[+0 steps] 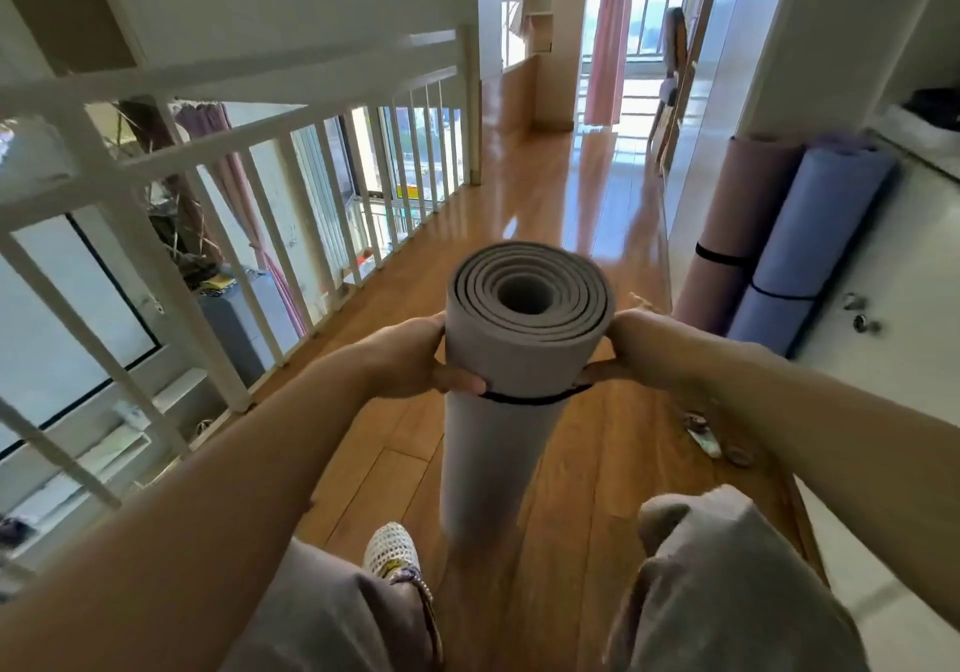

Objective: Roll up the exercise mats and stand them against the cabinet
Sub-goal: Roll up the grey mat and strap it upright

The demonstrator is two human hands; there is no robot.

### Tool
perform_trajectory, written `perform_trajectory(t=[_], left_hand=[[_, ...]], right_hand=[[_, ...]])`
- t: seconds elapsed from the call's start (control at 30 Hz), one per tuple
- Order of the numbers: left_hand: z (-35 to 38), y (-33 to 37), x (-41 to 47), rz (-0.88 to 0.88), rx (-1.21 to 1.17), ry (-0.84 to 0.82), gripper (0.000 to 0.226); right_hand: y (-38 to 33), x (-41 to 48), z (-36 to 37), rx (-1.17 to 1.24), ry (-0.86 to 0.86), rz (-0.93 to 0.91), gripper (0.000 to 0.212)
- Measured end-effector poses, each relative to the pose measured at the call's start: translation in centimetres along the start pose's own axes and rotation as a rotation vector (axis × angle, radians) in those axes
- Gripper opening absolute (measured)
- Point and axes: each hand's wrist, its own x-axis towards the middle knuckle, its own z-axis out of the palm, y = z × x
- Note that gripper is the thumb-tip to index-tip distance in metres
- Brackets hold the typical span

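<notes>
One rolled grey mat is held upright over the wooden floor, bound by a black strap; whether its lower end rests on the boards cannot be told. It is gripped near the top from both sides, with the left hand and right hand each curled round it. Rolling appears finished, and carrying is judged to be the step in hand. Next, it would need to be taken rightward and leaned beside the pink mat and blue mat already stood against the white cabinet.

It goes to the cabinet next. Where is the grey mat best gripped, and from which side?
Grey mat: probably near the top, above the strap, from left and right together; it stands upright and looks too wide for a one-sided grip.
</notes>
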Motion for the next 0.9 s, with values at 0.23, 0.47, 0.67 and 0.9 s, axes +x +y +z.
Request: perform_trajectory(t=[0.23,0.47,0.67,0.9], left_hand=[[-0.5,-4.9,8.7,-0.039,-0.011,0.013,0.067],[-2.3,-7.9,14.2,-0.053,0.016,0.036,0.079],[-2.6,-9.0,15.7,-0.078,-0.078,0.030,0.097],[0.0,-13.3,16.6,-0.203,-0.109,0.035,0.114]], right_hand=[[5.3,7.9,2.4,-0.016,-0.026,0.095,0.052],[9.2,13.3,2.3,0.130,-0.046,0.071,0.087],[11.0,15.7,5.0,0.111,0.002,0.127,0.091],[9.9,17.5,9.6,0.266,-0.064,0.169,0.078]])
